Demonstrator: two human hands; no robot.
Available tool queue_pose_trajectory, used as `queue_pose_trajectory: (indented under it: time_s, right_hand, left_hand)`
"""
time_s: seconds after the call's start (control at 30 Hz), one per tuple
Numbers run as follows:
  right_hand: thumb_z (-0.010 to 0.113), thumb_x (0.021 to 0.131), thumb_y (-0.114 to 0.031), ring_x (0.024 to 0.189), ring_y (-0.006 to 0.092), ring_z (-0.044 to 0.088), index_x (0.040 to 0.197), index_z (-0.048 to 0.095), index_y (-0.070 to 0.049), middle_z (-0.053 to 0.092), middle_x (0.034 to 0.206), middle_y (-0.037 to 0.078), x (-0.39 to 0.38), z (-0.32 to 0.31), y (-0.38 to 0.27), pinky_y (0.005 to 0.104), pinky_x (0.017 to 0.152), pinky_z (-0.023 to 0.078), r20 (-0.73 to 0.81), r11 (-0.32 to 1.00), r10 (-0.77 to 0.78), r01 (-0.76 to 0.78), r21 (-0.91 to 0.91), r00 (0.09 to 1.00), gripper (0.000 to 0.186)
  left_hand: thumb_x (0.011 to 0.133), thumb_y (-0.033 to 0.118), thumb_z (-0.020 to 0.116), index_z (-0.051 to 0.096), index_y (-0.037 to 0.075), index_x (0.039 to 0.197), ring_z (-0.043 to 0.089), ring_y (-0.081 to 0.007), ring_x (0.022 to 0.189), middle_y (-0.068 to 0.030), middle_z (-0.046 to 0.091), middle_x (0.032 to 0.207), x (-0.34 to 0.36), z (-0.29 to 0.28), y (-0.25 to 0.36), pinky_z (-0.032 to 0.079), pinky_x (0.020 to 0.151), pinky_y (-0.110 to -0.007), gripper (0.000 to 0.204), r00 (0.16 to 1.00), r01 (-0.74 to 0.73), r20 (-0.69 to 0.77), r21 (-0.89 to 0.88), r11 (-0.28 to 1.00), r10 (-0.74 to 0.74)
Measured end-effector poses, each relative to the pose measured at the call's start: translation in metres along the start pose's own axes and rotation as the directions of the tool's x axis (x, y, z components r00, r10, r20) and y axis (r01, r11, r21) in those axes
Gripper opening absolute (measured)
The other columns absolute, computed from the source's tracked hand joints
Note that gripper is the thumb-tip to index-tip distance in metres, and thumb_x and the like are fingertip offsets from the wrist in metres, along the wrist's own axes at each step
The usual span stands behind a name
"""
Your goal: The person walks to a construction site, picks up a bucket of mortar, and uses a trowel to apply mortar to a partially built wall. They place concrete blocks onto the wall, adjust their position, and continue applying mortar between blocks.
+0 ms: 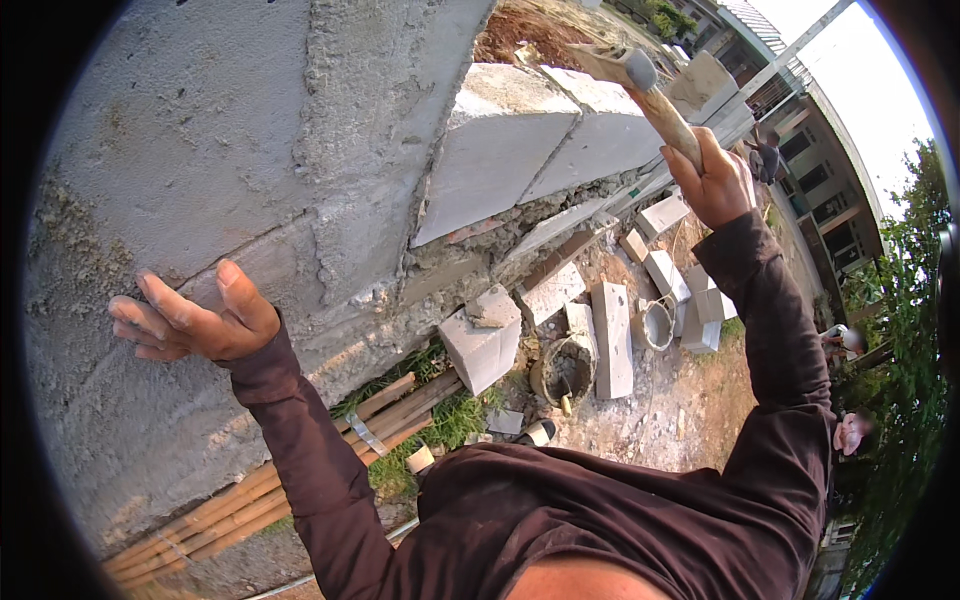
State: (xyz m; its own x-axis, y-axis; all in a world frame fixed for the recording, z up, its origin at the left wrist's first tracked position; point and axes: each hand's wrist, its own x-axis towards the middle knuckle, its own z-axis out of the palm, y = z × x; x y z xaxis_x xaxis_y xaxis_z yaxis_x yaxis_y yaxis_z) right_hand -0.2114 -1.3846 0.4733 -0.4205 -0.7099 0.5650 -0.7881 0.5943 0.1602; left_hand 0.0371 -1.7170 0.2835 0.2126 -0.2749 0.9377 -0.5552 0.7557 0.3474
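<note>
My right hand [716,185] grips the wooden handle of a hammer-like tool [652,100], raised above light-grey blocks [500,160] laid along the wall, with rough mortar beneath them. My left hand [200,320] has its fingers spread and slightly curled against or just beside the rough grey concrete wall [180,130]; I cannot tell whether they press on it. Nothing is held in that hand.
Loose blocks [612,340], two buckets [560,372] [655,325] and bundled bamboo poles [220,510] lie below. Reddish soil [510,30] is behind the wall. Other people [765,155] [842,340] are at the right, near a building [830,180] and trees [905,290].
</note>
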Motion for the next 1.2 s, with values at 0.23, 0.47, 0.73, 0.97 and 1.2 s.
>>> queue_pose_trajectory:
  time_s: [0.23, 0.47, 0.73, 0.97, 1.2]
  right_hand:
    - [0.054, 0.084, -0.038, 0.059, 0.0323, 0.059, 0.082, 0.051, -0.007, 0.057, 0.061, 0.014, 0.013, 0.000, -0.013, 0.0396, 0.054, 0.045, 0.032, 0.987, -0.034, 0.039, -0.158, 0.999, 0.032]
    - [0.052, 0.083, -0.045, 0.064, 0.0361, 0.060, 0.081, 0.050, -0.007, 0.059, 0.066, 0.019, 0.002, 0.005, 0.046, 0.0444, 0.058, 0.045, 0.221, 0.914, 0.260, -0.166, -0.369, 0.940, 0.038]
    - [0.053, 0.082, -0.044, 0.065, 0.0361, 0.059, 0.084, 0.053, -0.007, 0.059, 0.067, 0.018, 0.020, 0.007, 0.033, 0.0449, 0.059, 0.045, 0.250, 0.934, 0.208, -0.116, -0.338, 0.946, 0.037]
    - [0.051, 0.084, -0.045, 0.062, 0.0368, 0.059, 0.083, 0.051, -0.006, 0.059, 0.066, 0.017, 0.028, 0.011, -0.020, 0.0446, 0.057, 0.045, 0.139, 0.986, 0.041, -0.017, -0.166, 0.989, 0.039]
    - [0.052, 0.083, -0.046, 0.065, 0.0381, 0.058, 0.082, 0.052, -0.005, 0.058, 0.064, 0.019, 0.044, 0.006, -0.001, 0.0436, 0.058, 0.045, 0.087, 0.994, 0.049, -0.041, -0.100, 0.995, 0.042]
  left_hand:
    - [0.078, 0.037, 0.053, 0.037, 0.006, 0.131, 0.012, -0.0404, 0.133, -0.0199, 0.020, 0.143, 0.000, 0.004, -0.001, 0.000, 0.101, -0.061, 0.063, 0.999, -0.047, -0.026, 0.013, 0.999, 0.048]
    - [0.078, 0.037, 0.053, 0.038, 0.006, 0.131, 0.012, -0.0388, 0.133, -0.0188, 0.021, 0.143, -0.001, 0.004, 0.002, -0.001, 0.101, -0.061, 0.063, 0.999, -0.033, -0.031, -0.026, 0.999, 0.032]
    - [0.077, 0.037, 0.053, 0.038, 0.006, 0.131, 0.012, -0.0385, 0.133, -0.0192, 0.022, 0.142, -0.002, 0.004, 0.000, -0.001, 0.102, -0.058, 0.064, 0.999, -0.026, -0.026, -0.022, 0.999, 0.025]
    - [0.078, 0.036, 0.052, 0.038, 0.005, 0.131, 0.010, -0.0379, 0.134, -0.0200, 0.021, 0.143, 0.002, 0.000, -0.003, -0.002, 0.103, -0.057, 0.063, 0.999, -0.030, -0.021, 0.001, 1.000, 0.030]
    - [0.079, 0.037, 0.051, 0.037, 0.005, 0.131, 0.010, -0.0377, 0.134, -0.0199, 0.020, 0.143, -0.001, 0.004, 0.000, -0.004, 0.103, -0.057, 0.063, 0.999, -0.020, -0.027, -0.019, 1.000, 0.019]
